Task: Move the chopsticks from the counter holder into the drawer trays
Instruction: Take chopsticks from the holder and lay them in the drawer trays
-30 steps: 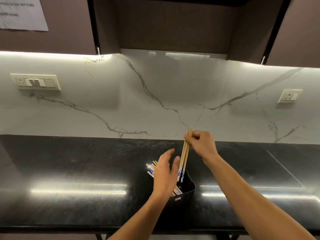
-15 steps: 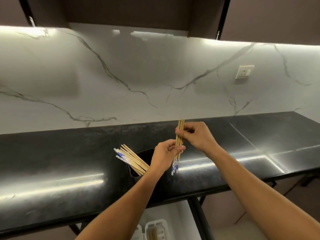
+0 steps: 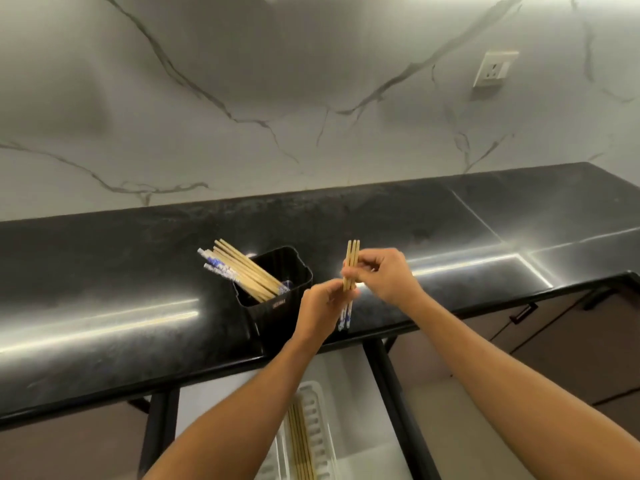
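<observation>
held chopsticks (image 3: pixel 351 265): tan, blue-and-white patterned tips | holder chopsticks (image 3: pixel 242 268): same tan, blue-and-white tips | holder (image 3: pixel 284 306): black | counter (image 3: pixel 104 254): glossy black, faintly speckled | far wall (image 3: pixel 242 98): white marble, grey veins | socket (image 3: pixel 493 69): cream | near tray (image 3: pixel 320 410): white | right cabinets (image 3: pixel 588 341): brown

Holder label: I see a small pale tag (image 3: pixel 278 304) on the front of the black holder (image 3: pixel 277 323), its lettering too blurred for me to read.
Chopstick ends: blue print on the held chopsticks (image 3: pixel 352 261), a pattern, no letters I can make out.
Wall socket (image 3: pixel 493 69): nothing legible to me.
</observation>
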